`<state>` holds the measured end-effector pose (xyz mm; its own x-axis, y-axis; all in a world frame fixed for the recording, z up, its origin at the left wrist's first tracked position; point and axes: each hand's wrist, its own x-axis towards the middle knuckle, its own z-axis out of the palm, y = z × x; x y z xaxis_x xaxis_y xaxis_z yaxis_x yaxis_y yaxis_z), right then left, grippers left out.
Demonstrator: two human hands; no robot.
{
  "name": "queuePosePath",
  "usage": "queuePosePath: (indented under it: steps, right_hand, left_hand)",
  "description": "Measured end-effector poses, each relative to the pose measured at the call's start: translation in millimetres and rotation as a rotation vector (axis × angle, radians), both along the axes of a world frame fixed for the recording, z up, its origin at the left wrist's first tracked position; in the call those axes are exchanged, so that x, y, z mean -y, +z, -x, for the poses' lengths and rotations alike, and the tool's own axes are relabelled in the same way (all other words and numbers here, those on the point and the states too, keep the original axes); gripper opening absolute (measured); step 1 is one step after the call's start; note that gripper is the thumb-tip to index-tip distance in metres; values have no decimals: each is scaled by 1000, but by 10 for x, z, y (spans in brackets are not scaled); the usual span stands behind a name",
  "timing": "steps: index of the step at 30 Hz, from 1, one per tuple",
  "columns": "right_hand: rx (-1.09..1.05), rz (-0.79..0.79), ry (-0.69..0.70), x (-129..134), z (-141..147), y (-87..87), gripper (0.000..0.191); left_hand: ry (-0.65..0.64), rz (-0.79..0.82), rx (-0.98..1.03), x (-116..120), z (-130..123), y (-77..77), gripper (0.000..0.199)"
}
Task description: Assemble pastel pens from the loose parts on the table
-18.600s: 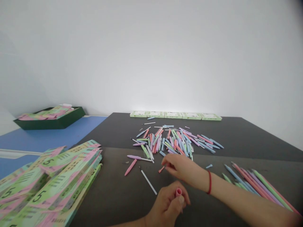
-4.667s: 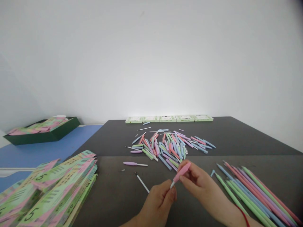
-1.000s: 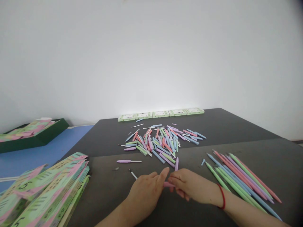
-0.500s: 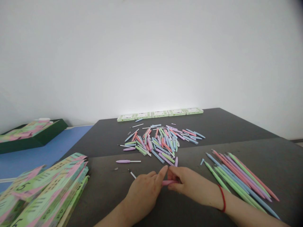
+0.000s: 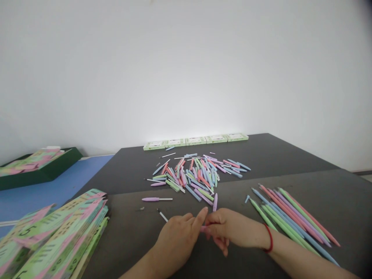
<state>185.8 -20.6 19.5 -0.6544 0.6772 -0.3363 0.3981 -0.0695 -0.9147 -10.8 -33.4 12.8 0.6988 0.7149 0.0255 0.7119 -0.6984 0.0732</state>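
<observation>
Close together above the near part of the table, my two hands meet at a pink pen part. My left hand is closed around one end of it, its index finger stretched out. With thumb and fingertips, my right hand pinches the other end; a red string circles that wrist. Most of the pink part is hidden by my fingers. A white pen refill with a dark tip sticks out beyond my left hand; whether it is held or lies on the table I cannot tell. Just past my fingers lies a purple pen piece.
A heap of pastel pen parts lies mid-table. A row of flat boxes stands behind it. Several long pens lie at right. Stacked printed packages are at left, near a dark green tray on a blue surface.
The fingers of my right hand have shifted along the pink part, and its lower fingers now hang down. Less of the pink part shows between my hands.
</observation>
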Motion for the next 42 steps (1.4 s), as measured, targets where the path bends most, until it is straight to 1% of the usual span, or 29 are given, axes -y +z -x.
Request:
queuePosePath:
  steps: [2, 3, 4, 5, 6, 7, 9, 10, 11, 12, 13, 15, 18, 22, 25, 28, 30, 33, 35, 39, 42]
  right_hand:
    - [-107, 124, -46, -54, -3, -32, 33]
    - [-163, 155, -93, -77, -2, -42, 34]
    - [-225, 174, -151, -96, 4, -50, 36]
    - [-289, 184, -206, -106, 18, -57, 38]
    - [-347, 184, -248, -107, 39, -66, 40]
    - [-394, 173, -274, -99, 70, -79, 42]
    - [-439, 136, -274, -57, 153, -115, 43]
    - [-432, 110, -260, -26, 202, -137, 42]
    - [-409, 81, -246, 8, 252, -160, 41]
    - [-382, 48, -235, 42, 299, -179, 41]
    - [-356, 14, -228, 75, 341, -195, 39]
    - [-323, -50, -226, 125, 402, -209, 37]
    - [-306, -105, -228, 158, 437, -201, 35]
    - [-273, -134, -218, 177, 441, -177, 36]
    - [-267, -123, -205, 209, 436, -145, 34]
    - [-286, -102, -165, 224, 414, -97, 34]
    - [-308, -115, -129, 209, 388, -77, 39]
    - [-338, -130, -92, 163, 348, -95, 45]
    - [-336, -123, -86, 137, 332, -131, 42]
    - [-315, -121, -72, 122, 329, -176, 36]
    - [-318, -128, -40, 137, 341, -155, 33]
  left_hand:
    - [36, -87, 126, -23, 19, 20, 57]
    - [78, -140, 236, -46, 32, 34, 58]
    - [138, -175, 378, -74, 45, 49, 61]
    - [198, -171, 545, -109, 54, 65, 63]
    - [266, -119, 729, -146, 57, 81, 64]
    - [313, 3, 916, -182, 54, 100, 60]
    - [342, 366, 1228, -233, 28, 145, 42]
    - [357, 572, 1342, -241, 10, 172, 44]
    - [385, 714, 1460, -237, -10, 201, 47]
    - [402, 811, 1574, -220, -28, 231, 48]
    - [406, 873, 1679, -195, -43, 262, 47]
    - [384, 935, 1837, -134, -63, 321, 44]
    - [349, 976, 1923, -60, -75, 383, 40]
    - [367, 965, 1896, -28, -70, 400, 31]
    - [341, 1009, 1909, -26, -60, 386, 28]
    - [328, 1088, 1941, -25, -60, 384, 31]
    - [321, 1156, 1984, -26, -64, 392, 36]
    - [302, 1273, 2052, -31, -61, 394, 39]
    - [285, 1334, 2079, -36, -50, 381, 36]
    - [244, 1377, 2100, -36, -27, 347, 33]
    - [240, 1387, 2118, -27, -33, 348, 39]
